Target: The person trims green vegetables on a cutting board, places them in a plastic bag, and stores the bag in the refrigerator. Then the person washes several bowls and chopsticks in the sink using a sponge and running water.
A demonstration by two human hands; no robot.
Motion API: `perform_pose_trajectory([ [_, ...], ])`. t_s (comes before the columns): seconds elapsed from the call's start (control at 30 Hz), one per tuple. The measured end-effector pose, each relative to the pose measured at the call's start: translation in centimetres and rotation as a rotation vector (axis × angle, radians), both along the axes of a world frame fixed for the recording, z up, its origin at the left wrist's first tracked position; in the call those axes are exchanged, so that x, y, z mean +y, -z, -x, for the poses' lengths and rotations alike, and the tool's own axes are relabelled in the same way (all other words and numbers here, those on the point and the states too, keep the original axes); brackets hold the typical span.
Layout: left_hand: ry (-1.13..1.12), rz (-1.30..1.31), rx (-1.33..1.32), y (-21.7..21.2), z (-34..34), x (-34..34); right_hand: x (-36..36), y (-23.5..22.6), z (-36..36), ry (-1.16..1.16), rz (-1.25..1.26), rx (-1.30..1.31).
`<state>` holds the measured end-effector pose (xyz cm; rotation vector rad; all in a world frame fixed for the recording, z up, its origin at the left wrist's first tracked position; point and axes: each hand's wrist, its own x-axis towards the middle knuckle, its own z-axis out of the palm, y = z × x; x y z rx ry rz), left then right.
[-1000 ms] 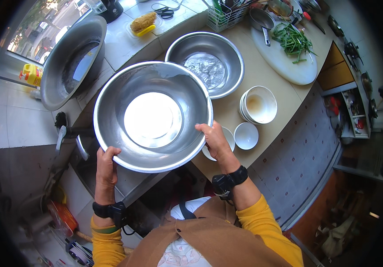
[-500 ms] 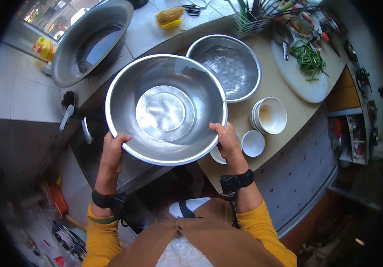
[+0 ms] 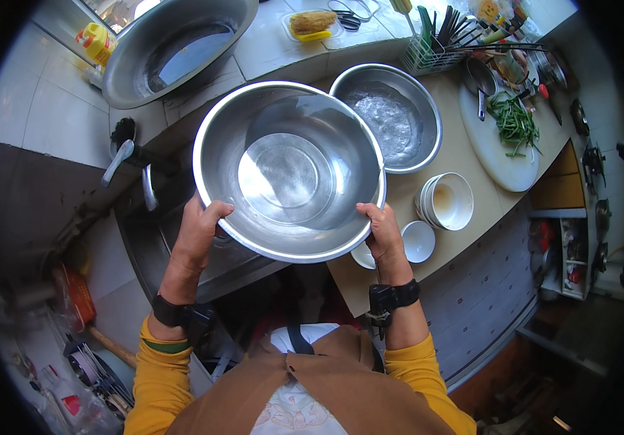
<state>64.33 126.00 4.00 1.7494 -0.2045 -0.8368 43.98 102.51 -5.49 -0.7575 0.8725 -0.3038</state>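
Large round metal basin [image 3: 283,181] is silver-grey; oval cutting board [image 3: 498,161], white; cut stalks [image 3: 515,125], green; cloth sleeves [image 3: 161,384], mustard-yellow; floor [image 3: 464,308], bluish-grey with small dark motifs.

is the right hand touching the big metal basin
Touching: the head view shows the right hand gripping the big metal basin at its lower right, the thumb laid over the rim with no gap.

Beneath the steel basin [image 3: 287,179], most fingers of the left hand [image 3: 193,235] and right hand [image 3: 384,232] are hidden; it also covers part of a second basin [image 3: 426,103] and the sink [image 3: 154,254]. The right hand hides part of a white bowl [image 3: 363,256]. The top edge crops a grey basin [image 3: 134,71]; lower-left clutter [image 3: 80,399] is indistinct.
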Motion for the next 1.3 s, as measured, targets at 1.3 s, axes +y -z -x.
perform_pose_trajectory([
  [1.3,-0.759,0.22,0.51,17.1,6.1,23.8,16.2,10.2,-7.9,-0.562,0.237,0.127],
])
